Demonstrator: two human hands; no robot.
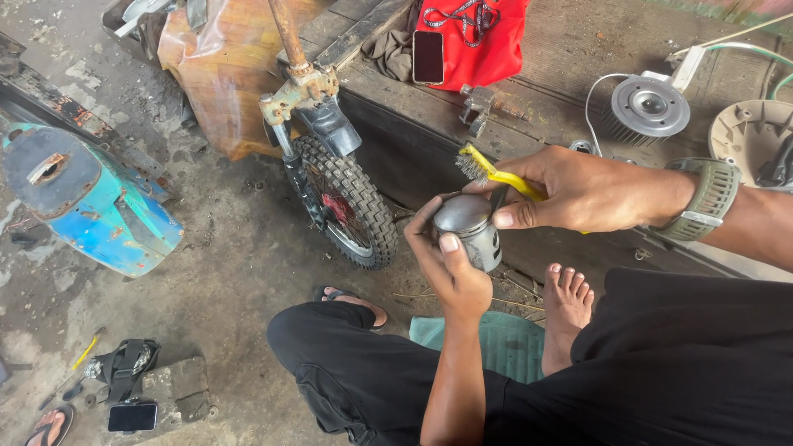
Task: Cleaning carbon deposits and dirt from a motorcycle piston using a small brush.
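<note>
Seated on the workshop floor [215, 281], one bare foot [568, 301] tucked beside a green mat [504, 339], black trousers [355, 372] across the lap.

Left hand [450, 264] raised from below, fingers [425, 223] curled round a small grey metal piston [469, 227], thumb pressed on its near side. Piston held in mid-air in front of the chest, domed crown turned up and a little towards the camera, long axis tilted from upper left to lower right, skirt end pointing down to the right. Grip closed firmly on the cylinder wall.

Right hand [578, 190], with a grey-green watch [706, 198] at the wrist, coming in from the right, closed on the handle of a yellow wire brush [496, 172]. Thumb tip resting against the piston's right flank, so both hands touching the part. Brush bristles up and to the left of the right-hand knuckles, just above the piston crown, handle running back down-right under the palm. Bristles lying above and slightly behind the crown; whether touching the metal, cannot tell.

Behind, a small knobbly wheel in a rusty fork [343, 198], a blue bodywork panel [91, 198] well off to the left, and on the wooden platform [562, 74] a red cloth [487, 33], a dark phone [428, 56] and a round finned metal part [648, 107]. Another phone [132, 417] lying on the floor at lower left.
</note>
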